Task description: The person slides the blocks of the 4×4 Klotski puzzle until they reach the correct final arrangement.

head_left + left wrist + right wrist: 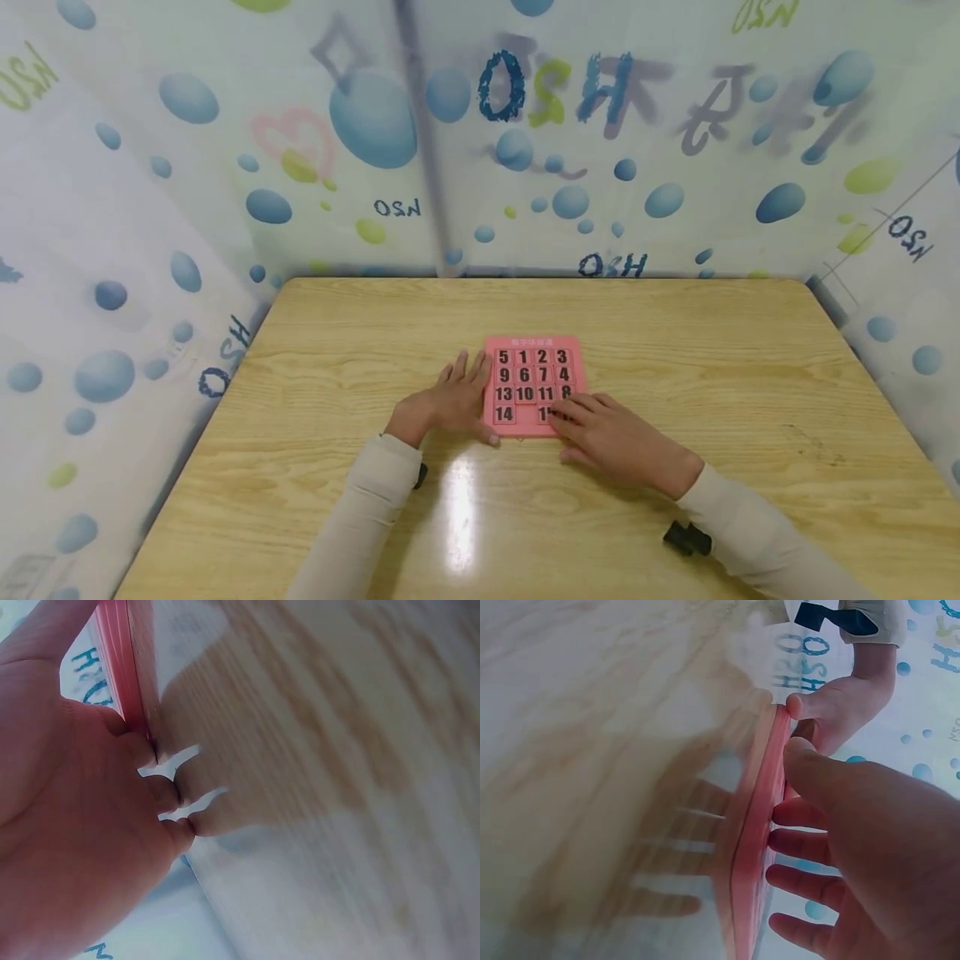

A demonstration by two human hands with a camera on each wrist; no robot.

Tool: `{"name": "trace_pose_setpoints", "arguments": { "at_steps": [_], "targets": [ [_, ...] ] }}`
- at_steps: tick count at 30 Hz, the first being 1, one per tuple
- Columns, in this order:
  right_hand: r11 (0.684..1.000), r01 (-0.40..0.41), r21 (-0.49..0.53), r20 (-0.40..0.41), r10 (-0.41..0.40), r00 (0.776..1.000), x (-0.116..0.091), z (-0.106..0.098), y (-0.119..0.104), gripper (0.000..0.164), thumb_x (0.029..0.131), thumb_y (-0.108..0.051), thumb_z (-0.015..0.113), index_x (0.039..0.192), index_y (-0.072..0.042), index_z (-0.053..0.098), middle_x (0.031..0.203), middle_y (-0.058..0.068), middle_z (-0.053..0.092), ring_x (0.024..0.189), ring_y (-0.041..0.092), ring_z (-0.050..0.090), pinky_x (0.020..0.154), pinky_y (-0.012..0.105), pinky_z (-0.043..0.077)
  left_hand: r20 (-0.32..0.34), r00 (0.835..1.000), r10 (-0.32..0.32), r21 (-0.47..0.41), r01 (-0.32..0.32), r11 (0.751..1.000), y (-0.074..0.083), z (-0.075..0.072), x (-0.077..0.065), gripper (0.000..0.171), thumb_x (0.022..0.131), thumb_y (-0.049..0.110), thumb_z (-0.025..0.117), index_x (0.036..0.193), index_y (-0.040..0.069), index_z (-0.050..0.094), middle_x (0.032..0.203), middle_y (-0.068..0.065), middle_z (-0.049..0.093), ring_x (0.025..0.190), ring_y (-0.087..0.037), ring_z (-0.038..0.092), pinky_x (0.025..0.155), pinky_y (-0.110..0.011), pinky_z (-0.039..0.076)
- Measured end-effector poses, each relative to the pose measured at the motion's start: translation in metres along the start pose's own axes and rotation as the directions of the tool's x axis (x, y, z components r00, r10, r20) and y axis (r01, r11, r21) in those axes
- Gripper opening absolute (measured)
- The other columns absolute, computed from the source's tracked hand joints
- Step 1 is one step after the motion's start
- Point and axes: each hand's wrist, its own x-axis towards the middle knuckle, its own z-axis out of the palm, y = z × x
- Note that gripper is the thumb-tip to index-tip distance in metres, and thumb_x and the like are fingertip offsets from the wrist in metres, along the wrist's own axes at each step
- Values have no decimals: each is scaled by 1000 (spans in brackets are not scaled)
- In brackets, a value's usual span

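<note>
A pink sliding number puzzle (534, 429) lies flat on the table, its tiles bearing black numbers. One gap shows in the bottom row, between 14 and a tile partly under my right fingers. My left hand (455, 398) rests against the puzzle's left edge, fingers spread, with the thumb near the bottom-left corner. Over the lower right corner lies my right hand (618, 437), its fingertips on the tiles there and hiding some numbers. In the right wrist view the right fingers (802, 881) reach over the puzzle's side (754, 862), fairly straight and apart.
The wooden table (360, 325) reaches to the walls at the back. A wall (480, 192) covered with printed bubbles and lettering stands behind it. Dark straps (687, 538) show at the wrists, and a bright reflection lies on the tabletop.
</note>
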Motion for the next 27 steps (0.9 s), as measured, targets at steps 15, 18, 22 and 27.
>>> {"name": "trace_pose_setpoints", "arguments": {
  "at_steps": [15, 18, 22, 27],
  "targets": [
    [996, 87, -31, 34, -86, 996, 35, -4, -23, 56, 102, -49, 46, 146, -14, 51, 152, 6, 47, 141, 30, 41, 116, 52, 33, 2, 1000, -21, 47, 21, 999, 2, 2, 1, 130, 78, 63, 74, 158, 6, -12, 165, -13, -17, 150, -37, -18, 124, -51, 1],
    [994, 94, -48, 59, -91, 994, 40, -3, -26, 56, 102, -50, 43, 147, -16, 50, 155, 6, 43, 143, 30, 38, 117, 52, 31, 0, 1000, -12, 41, 12, 999, 3, 2, 1, 130, 77, 62, 74, 158, 5, -11, 165, -13, -16, 150, -38, -17, 124, -52, 2],
    [995, 88, -43, 80, -84, 993, 44, -2, -29, 56, 103, -49, 43, 147, -16, 50, 157, 5, 40, 145, 30, 36, 118, 52, 29, -3, 1000, -11, 42, 11, 999, 3, 2, 1, 130, 77, 62, 74, 158, 5, -10, 165, -14, -15, 150, -38, -17, 124, -53, 2],
    [996, 80, -36, 73, -77, 994, 44, -1, -27, 54, 103, -48, 44, 146, -16, 52, 156, 5, 42, 144, 30, 37, 118, 52, 30, 0, 1000, -14, 46, 14, 999, 2, 1, 1, 130, 77, 62, 74, 157, 6, -12, 165, -13, -16, 149, -37, -18, 124, -52, 1]
  ]
}}
